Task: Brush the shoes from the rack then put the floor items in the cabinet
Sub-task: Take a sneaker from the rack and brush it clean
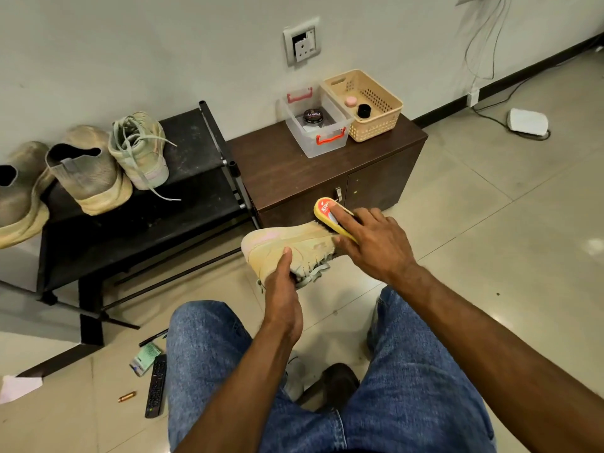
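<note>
Left hand (281, 289) clamped round sneaker (287, 246) — right hand (372, 243) gripping brush (330, 214) against it

home entryway, shoe rack (183, 152), low cabinet (294, 168), tiled floor (490, 223)

**Tan sneaker under the yellow brush**

The tan sneaker (287, 245) lies on its side, gripped at the collar. The yellow brush (330, 215) presses bristles-down at its toe, beyond that grip. Three more shoes (88, 178) sit on the black rack (196, 138), far left.
</note>
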